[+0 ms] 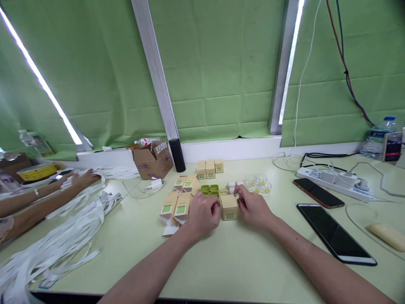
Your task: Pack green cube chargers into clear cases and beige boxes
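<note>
A small tan cardboard box point(229, 208) with a green label stands upright between my two hands. My left hand point(205, 212) is curled closed just left of this box; whatever its fingers may hold is hidden. On the box's right side is my right hand point(254, 206), thumb and index finger apart, the thumb beside the box's edge. Several taller tan boxes point(181, 207) with green labels and white flaps lie left of my left hand. Green small cups point(209, 188) sit behind my hands, with white round pieces point(232, 185) and clear cups point(258, 183) holding yellow bits nearby.
Three small boxes point(210, 169) stand at the back, near a black cylinder point(176, 155) and an open carton point(152, 160). Two phones point(335, 232) and a power strip point(335, 182) lie right. White straps point(69, 236) cover the left, where another person's hands point(82, 179) rest.
</note>
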Demonstrator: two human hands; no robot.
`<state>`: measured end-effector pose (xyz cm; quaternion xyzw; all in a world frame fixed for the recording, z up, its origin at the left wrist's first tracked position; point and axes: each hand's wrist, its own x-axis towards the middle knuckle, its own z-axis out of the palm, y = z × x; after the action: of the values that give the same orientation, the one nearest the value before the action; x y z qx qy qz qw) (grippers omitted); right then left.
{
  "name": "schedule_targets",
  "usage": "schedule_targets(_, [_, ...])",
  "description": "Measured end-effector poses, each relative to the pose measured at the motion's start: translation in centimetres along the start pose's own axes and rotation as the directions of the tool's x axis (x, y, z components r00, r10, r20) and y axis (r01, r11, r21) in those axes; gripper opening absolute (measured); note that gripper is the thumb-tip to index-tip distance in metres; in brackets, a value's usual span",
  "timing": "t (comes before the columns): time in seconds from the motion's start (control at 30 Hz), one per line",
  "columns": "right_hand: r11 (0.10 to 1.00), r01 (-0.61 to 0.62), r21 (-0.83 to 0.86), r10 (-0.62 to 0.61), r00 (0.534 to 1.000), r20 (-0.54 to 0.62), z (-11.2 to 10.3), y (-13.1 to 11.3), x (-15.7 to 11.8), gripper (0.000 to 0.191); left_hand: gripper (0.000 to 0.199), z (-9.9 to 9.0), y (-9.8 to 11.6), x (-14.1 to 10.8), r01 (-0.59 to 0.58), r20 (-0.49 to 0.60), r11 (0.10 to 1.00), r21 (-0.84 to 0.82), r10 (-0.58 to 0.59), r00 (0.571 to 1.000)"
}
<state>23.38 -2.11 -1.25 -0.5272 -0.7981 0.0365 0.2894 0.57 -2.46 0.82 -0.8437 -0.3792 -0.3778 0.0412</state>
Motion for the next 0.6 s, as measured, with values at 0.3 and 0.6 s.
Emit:
schedule_targets(0.3, [0.967,-0.041,-0.253,0.103,0.966,0.238,-0.6,-0.5,-0.1,0.029,0.019,-0.6,0.8,0.6,0.006,-0.052,1.000,-0.018,-0.007,0.999])
schedule_targets(0.6, [0.955,-0.050,-0.294,0.144,0.940,0.308,-1.1,-1.1,0.0,0.023,0.062,-0.8,2.4,0.9,0.048,0.299,0.999,0.016,-0.051,0.953])
